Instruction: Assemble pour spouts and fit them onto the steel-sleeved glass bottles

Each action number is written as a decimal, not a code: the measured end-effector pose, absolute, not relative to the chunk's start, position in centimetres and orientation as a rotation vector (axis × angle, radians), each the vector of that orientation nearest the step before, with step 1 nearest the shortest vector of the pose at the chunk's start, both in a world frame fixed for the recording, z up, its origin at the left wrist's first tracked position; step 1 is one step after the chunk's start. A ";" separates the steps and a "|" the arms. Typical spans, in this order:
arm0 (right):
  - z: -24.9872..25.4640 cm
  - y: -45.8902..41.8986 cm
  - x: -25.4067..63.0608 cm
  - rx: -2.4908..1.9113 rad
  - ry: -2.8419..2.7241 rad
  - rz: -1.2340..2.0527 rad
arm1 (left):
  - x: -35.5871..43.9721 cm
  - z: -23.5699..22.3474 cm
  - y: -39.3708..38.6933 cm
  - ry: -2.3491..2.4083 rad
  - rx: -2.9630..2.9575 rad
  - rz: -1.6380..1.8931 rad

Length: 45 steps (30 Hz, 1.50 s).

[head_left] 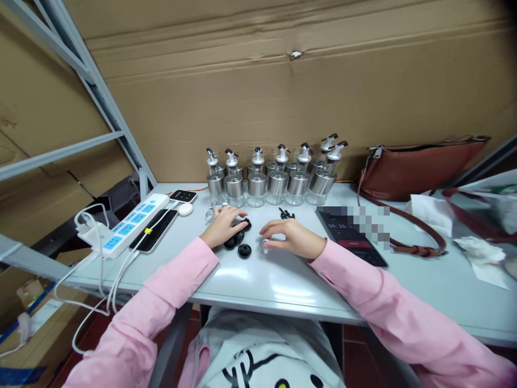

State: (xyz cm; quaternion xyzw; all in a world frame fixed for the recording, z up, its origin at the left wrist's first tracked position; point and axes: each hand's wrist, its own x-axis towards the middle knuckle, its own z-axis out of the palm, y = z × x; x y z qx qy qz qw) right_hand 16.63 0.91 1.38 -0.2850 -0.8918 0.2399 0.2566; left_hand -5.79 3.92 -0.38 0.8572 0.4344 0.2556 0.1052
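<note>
My left hand (223, 225) rests on the grey table (283, 280), fingers curled over small black round caps (238, 237); one loose black cap (244, 250) lies just in front. My right hand (288, 237) lies beside it, fingers bent down onto a small white and silver part (265, 248) that I cannot make out clearly. A tiny black spout piece (286, 214) sits just beyond the right hand. Behind both hands stands a row of several glass and steel oil bottles (277, 180) with pour spouts.
A white and blue power strip (129, 223), a black phone (155, 229) and a small device (183, 195) lie at left with white cables. A second phone (351, 237) showing a timer, a brown leather bag (420, 164) and crumpled paper (480, 250) lie at right. Cardboard forms the wall behind.
</note>
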 end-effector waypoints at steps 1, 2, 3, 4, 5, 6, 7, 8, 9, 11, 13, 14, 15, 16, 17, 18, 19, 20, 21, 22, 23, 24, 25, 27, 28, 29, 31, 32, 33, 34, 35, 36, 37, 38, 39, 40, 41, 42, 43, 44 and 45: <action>1.5 0.8 16.6 -0.759 -2.375 0.600 | -5.6 -0.2 3.6 1.276 2.533 0.827; 1.7 0.7 16.6 -0.744 -2.323 0.536 | -5.4 -0.1 3.3 1.262 2.542 0.913; 1.8 0.6 16.6 -0.731 -2.265 0.463 | -5.1 0.1 3.0 1.237 2.553 1.002; 2.0 0.4 16.6 -0.725 -2.204 0.387 | -4.8 0.2 2.6 1.197 2.568 1.087; 2.2 0.3 16.5 -0.726 -2.145 0.312 | -4.6 0.3 2.2 1.142 2.587 1.159; 2.4 0.1 16.5 -0.734 -2.088 0.244 | -4.3 0.4 1.9 1.084 2.604 1.222; 2.5 -0.2 16.5 -0.750 -2.040 0.187 | -4.1 0.5 1.6 1.032 2.616 1.275; 2.6 -0.3 16.5 -0.770 -2.002 0.143 | -3.9 0.5 1.3 0.997 2.621 1.314; 2.7 -0.5 16.4 -0.786 -1.977 0.107 | -3.8 0.6 1.1 0.978 2.624 1.340; 2.7 -0.8 16.3 -0.781 -1.955 0.032 | -3.5 0.5 0.7 0.988 2.635 1.343; 2.6 -0.9 16.1 -0.728 -1.937 -0.064 | -3.3 0.4 0.6 1.022 2.659 1.302; 2.6 -1.0 16.0 -0.693 -1.926 -0.111 | -3.2 0.4 0.5 1.032 2.671 1.287; 2.5 -1.1 15.9 -0.663 -1.920 -0.149 | -3.0 0.3 0.5 1.033 2.681 1.287; 2.5 -1.1 15.8 -0.644 -1.922 -0.171 | -2.9 0.2 0.4 1.020 2.690 1.301; 2.4 -1.2 15.6 -0.634 -1.928 -0.180 | -2.9 0.2 0.4 0.996 2.699 1.331; 2.4 -1.3 15.5 -0.633 -1.937 -0.173 | -2.8 0.2 0.4 0.965 2.704 1.373; 2.3 -1.4 15.5 -0.639 -1.945 -0.155 | -2.8 0.1 0.4 0.930 2.708 1.424; 2.3 -1.5 15.4 -0.649 -1.950 -0.129 | -2.8 0.1 0.4 0.895 2.707 1.476; 2.2 -1.5 15.4 -0.659 -1.952 -0.097 | -2.8 0.1 0.4 0.862 2.704 1.529; 2.1 -1.5 15.4 -0.668 -1.956 -0.062 | -2.9 0.1 0.5 0.829 2.694 1.584; 2.1 -1.4 15.4 -0.676 -1.966 -0.029 | -2.9 0.0 0.5 0.793 2.679 1.633; 2.0 -1.3 15.4 -0.682 -1.982 -0.002 | -2.9 0.0 0.5 0.749 2.661 1.673; 2.0 -1.2 15.5 -0.686 -2.004 0.019 | -2.9 0.0 0.5 0.702 2.641 1.698; 1.9 -1.0 15.7 -0.699 -2.057 0.047 | -2.8 0.0 0.5 0.616 2.605 1.698; 2.0 -0.8 15.8 -0.709 -2.079 0.054 | -2.8 -0.1 0.5 0.590 2.587 1.681; 2.1 -0.8 15.9 -0.725 -2.094 0.064 | -2.7 -0.1 0.4 0.575 2.572 1.662; 2.4 -0.7 16.1 -0.781 -2.089 0.119 | -2.7 -0.1 0.4 0.565 2.556 1.629; 2.6 -0.7 16.2 -0.816 -2.066 0.176 | -2.7 -0.1 0.3 0.565 2.558 1.618; 2.8 -0.6 16.3 -0.846 -2.031 0.254 | -2.7 0.0 0.3 0.566 2.571 1.608; 3.0 -0.6 16.4 -0.870 -1.986 0.345 | -2.7 0.0 0.3 0.574 2.592 1.593; 3.1 -0.6 16.5 -0.888 -1.934 0.435 | -2.8 0.0 0.3 0.585 2.618 1.570; 3.2 -0.5 16.5 -0.900 -1.884 0.515 | -2.8 0.0 0.3 0.599 2.645 1.537; 3.3 -0.4 16.6 -0.908 -1.842 0.579 | -2.9 0.0 0.3 0.611 2.671 1.500; 3.3 -0.3 16.6 -0.916 -1.810 0.624 | -2.9 0.0 0.3 0.617 2.695 1.461; 3.3 -0.2 16.6 -0.924 -1.789 0.651 | -2.9 0.0 0.3 0.616 2.717 1.428; 3.2 -0.2 16.6 -0.928 -1.777 0.668 | -2.9 -0.1 0.3 0.612 2.737 1.400; 3.2 -0.1 16.6 -0.928 -1.773 0.675 | -2.9 -0.1 0.3 0.605 2.753 1.382; 3.2 -0.1 16.6 -0.925 -1.775 0.678 | -2.9 -0.2 0.3 0.596 2.763 1.370; 3.1 0.0 16.6 -0.921 -1.778 0.676 | -2.8 -0.2 0.3 0.582 2.765 1.362; 3.2 0.0 16.6 -0.917 -1.782 0.674 | -2.8 -0.2 0.3 0.569 2.757 1.352; 3.2 -0.1 16.6 -0.915 -1.788 0.673 | -2.8 -0.2 0.3 0.558 2.740 1.345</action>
